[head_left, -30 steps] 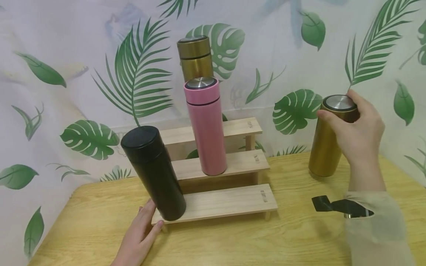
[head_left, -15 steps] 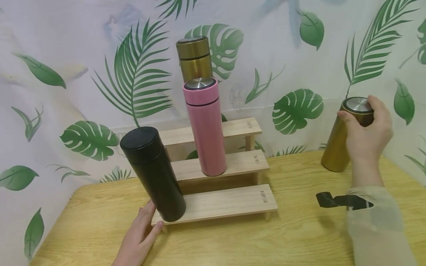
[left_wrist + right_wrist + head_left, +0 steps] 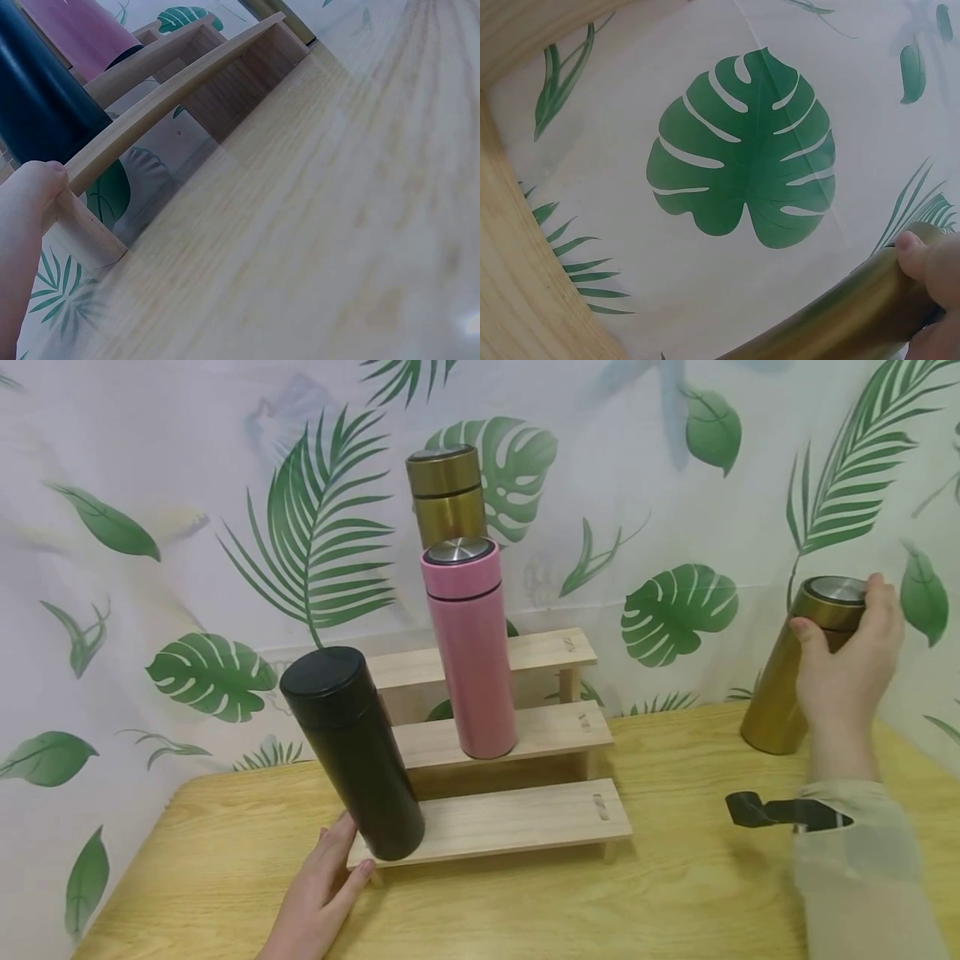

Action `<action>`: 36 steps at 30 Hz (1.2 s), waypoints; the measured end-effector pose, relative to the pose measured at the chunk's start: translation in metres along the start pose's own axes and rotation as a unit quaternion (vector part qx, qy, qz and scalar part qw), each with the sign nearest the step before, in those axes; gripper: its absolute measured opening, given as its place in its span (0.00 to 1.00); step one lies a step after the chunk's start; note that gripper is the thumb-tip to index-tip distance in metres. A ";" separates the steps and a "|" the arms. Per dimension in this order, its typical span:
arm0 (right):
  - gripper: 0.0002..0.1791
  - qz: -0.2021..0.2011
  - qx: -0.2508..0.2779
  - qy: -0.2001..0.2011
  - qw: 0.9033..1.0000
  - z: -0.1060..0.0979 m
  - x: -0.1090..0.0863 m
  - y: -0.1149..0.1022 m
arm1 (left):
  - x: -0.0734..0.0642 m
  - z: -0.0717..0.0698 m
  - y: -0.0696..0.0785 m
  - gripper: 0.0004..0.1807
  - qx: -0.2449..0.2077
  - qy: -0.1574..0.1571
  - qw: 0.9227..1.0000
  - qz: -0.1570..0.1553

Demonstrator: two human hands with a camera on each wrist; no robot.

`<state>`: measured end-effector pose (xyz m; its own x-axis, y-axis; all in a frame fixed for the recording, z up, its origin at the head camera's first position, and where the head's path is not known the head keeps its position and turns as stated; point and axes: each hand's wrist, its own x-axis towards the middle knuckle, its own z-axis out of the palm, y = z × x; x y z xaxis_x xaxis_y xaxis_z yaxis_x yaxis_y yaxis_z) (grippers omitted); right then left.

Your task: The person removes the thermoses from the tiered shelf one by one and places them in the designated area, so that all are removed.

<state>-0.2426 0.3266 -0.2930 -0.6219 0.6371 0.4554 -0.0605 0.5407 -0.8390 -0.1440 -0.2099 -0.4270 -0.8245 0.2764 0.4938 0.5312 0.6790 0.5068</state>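
Gold cylindrical metal flask with a silver-topped lid (image 3: 776, 697), at the right rear of the yellow wood-grained bench (image 3: 675, 877), grasped near the lid by the right hand (image 3: 851, 668). The left hand (image 3: 318, 881) holds the front left corner of a three-tier pale wooden stand (image 3: 517, 814). Lowest tier: matte black cylindrical flask (image 3: 356, 760); middle tier: pink cylindrical flask (image 3: 472, 660), partly hiding a second gold flask (image 3: 447, 502) behind it.

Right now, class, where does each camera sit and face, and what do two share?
Head: on the head, forward and down at the stand; left hand and right hand show.
Left wrist: on that wrist, across the table; left hand shows.
Right wrist: on that wrist, toward the backdrop; right hand shows.
Shared: head and right wrist both show the gripped gold bottle.
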 end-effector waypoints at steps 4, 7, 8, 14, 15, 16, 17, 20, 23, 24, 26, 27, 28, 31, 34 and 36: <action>0.41 0.010 -0.003 -0.021 1.000 -0.001 0.001 0.000 | 0.000 0.000 0.000 0.34 -0.003 -0.002 1.000 -0.006; 0.43 0.019 -0.003 -0.038 0.999 -0.002 0.000 -0.003 | 0.000 0.000 -0.001 0.34 -0.005 -0.003 1.000 -0.009; 0.44 0.021 -0.005 -0.040 0.999 -0.003 -0.001 -0.004 | 0.000 0.000 -0.001 0.34 -0.005 -0.003 1.000 -0.010; 0.43 -0.010 -0.010 -0.030 0.999 -0.007 -0.009 -0.026 | 0.001 -0.001 -0.001 0.35 -0.003 -0.005 1.000 -0.011; 0.42 -0.026 -0.007 -0.023 0.999 -0.008 -0.012 -0.034 | 0.001 -0.001 -0.001 0.35 -0.003 -0.005 1.000 -0.011; 0.41 -0.043 -0.003 -0.018 0.999 -0.008 -0.015 -0.041 | 0.001 -0.001 -0.001 0.35 -0.003 -0.004 1.000 -0.011; 0.40 -0.063 0.002 -0.016 0.998 -0.008 -0.020 -0.050 | 0.001 -0.001 0.000 0.35 -0.002 -0.003 1.000 -0.010; 0.38 -0.127 0.028 -0.029 0.991 -0.006 -0.036 -0.075 | 0.001 0.000 0.001 0.35 -0.003 -0.003 1.000 -0.008; 0.36 -0.182 0.051 -0.060 0.980 0.001 -0.058 -0.096 | 0.000 0.001 0.001 0.35 -0.004 -0.002 1.000 -0.005; 0.36 -0.198 0.059 -0.068 0.976 0.005 -0.065 -0.103 | 0.000 0.001 0.000 0.35 -0.006 -0.003 1.000 -0.004; 0.36 -0.228 0.079 -0.088 0.966 0.013 -0.080 -0.115 | 0.000 0.002 0.000 0.35 -0.012 -0.004 1.000 -0.004; 0.35 -0.248 0.092 -0.097 0.960 0.018 -0.087 -0.121 | 0.000 0.002 0.000 0.35 -0.014 -0.005 1.000 -0.004; 0.35 -0.266 0.105 -0.107 0.952 0.022 -0.093 -0.127 | 0.000 0.002 0.000 0.35 -0.016 -0.006 1.000 -0.005; 0.33 -0.312 0.141 -0.142 0.929 0.037 -0.106 -0.147 | 0.000 0.002 0.000 0.35 -0.015 -0.006 1.000 -0.010; 0.32 -0.341 0.164 -0.170 0.910 0.052 -0.113 -0.166 | 0.000 0.002 -0.001 0.35 -0.008 -0.003 1.000 -0.013; 0.32 -0.359 0.171 -0.183 0.899 0.062 -0.116 -0.177 | -0.001 0.001 -0.001 0.35 -0.006 -0.001 1.000 -0.013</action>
<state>-0.2083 0.1230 -0.2157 -0.5384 -0.0655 0.8402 -0.7464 0.5000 -0.4393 -0.1442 -0.2105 -0.4286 -0.8389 0.2599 0.4782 0.5112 0.6781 0.5282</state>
